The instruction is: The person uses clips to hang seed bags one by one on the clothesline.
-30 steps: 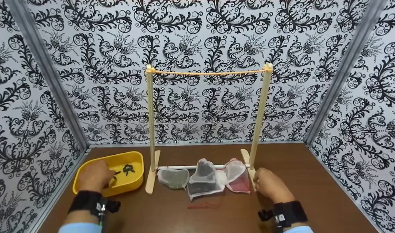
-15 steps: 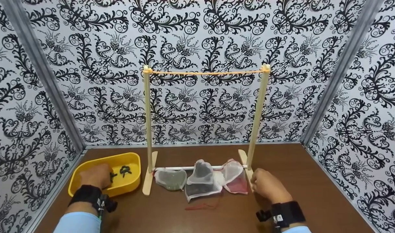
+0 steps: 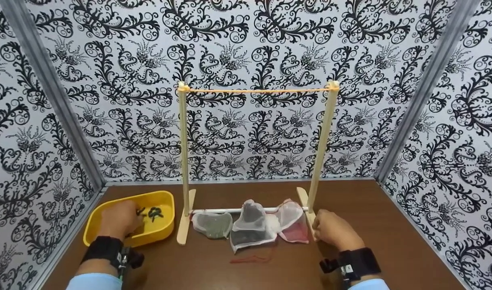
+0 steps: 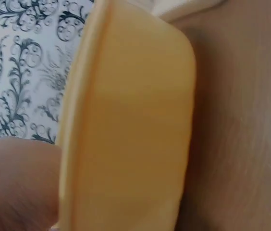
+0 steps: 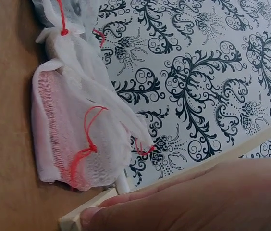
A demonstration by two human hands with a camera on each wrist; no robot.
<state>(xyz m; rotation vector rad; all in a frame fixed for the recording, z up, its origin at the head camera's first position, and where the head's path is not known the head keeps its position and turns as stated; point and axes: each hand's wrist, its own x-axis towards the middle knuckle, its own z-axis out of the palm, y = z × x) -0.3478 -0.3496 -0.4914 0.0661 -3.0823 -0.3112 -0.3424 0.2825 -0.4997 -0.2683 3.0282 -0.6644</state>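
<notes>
Only the head view shows the left hand (image 3: 119, 219) reaching over the rim into the yellow tray (image 3: 156, 235) at 8 o'clock, with small dark pieces (image 3: 154, 214) lying at its 3 o'clock; the left wrist view gives just the tray's outer wall, and skin passing behind the rim at 8 o'clock. The right wrist view adds what the head view is too distant to give: knotted red drawstrings (image 5: 92, 148) on the pink mesh bag (image 3: 295, 230), and the right hand (image 3: 336, 229) with bent fingers holding the wooden foot (image 3: 310, 217) of the stand (image 3: 184, 149), a fingertip against the foot's near end. Compared with half a second ago, a dark piece beside the left hand shows nearer 12 o'clock, while the right hand keeps its place, and the pink, grey (image 3: 252, 229) and greenish (image 3: 212, 225) bags lie as they did at 6 o'clock, by the white rod (image 3: 233, 210). The left fingertips are down inside the tray, out of sight, so how far they are spread and whether they have hold of anything cannot be told; the right hand's far fingers are hidden too, and both sleeves are cut off at the bottom edge
</notes>
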